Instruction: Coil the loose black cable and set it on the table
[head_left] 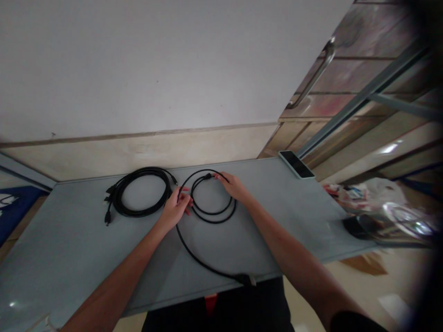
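So you're working on the thin black cable (211, 214) right around the middle of the frame, lying on the grey table (69, 258). Your left hand (176, 208) is pinching the cable at the left side of its loops, fingers curled closed on it. Your right hand (233, 185) is sitting at the top of the loops, fingertips closed on the strand just beside a small plug there. The coils are lying flat between your two hands, and one long tail is running down from under your left hand toward the bottom centre of the frame, ending in a connector (246, 279) at the table's near edge. Just left of your left hand, a second, thicker coiled cable (140, 193) is lying apart from it. A phone (296, 164) is resting at the upper right corner of the table.
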### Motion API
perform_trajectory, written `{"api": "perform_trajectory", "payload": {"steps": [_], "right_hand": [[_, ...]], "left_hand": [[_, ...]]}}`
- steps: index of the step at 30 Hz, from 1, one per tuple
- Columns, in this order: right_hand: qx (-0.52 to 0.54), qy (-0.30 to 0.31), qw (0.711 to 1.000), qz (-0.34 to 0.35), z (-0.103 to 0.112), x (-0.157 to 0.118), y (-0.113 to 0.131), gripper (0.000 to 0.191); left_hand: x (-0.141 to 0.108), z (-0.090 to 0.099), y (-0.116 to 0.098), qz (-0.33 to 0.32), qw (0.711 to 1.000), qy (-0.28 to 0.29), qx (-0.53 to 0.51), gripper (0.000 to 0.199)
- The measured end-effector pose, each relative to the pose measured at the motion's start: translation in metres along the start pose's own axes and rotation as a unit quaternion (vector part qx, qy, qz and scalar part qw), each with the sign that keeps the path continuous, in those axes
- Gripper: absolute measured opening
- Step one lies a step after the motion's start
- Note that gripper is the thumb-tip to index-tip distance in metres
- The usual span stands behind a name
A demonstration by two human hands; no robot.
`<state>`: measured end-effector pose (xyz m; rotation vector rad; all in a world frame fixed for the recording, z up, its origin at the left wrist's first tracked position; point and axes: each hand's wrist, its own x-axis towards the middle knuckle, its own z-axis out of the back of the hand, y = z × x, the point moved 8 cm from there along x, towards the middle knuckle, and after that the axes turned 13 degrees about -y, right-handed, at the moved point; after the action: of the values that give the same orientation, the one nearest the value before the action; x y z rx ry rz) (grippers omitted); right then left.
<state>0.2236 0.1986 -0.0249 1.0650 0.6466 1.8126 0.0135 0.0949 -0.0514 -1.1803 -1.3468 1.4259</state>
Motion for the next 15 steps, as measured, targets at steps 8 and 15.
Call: {"api": "perform_trajectory", "payload": {"steps": [8,15], "right_hand": [[-0.004,0.073,0.995,0.07,-0.008,-0.004,0.014,0.032],[0.03,0.009,0.999,0.018,-0.003,-0.001,0.01,0.028]], "left_hand": [[-0.001,0.002,-0.006,0.0,1.0,-0.017,0.006,0.04],[-0.006,-0.003,-0.002,0.03,0.999,0.033,-0.01,0.047]]}}
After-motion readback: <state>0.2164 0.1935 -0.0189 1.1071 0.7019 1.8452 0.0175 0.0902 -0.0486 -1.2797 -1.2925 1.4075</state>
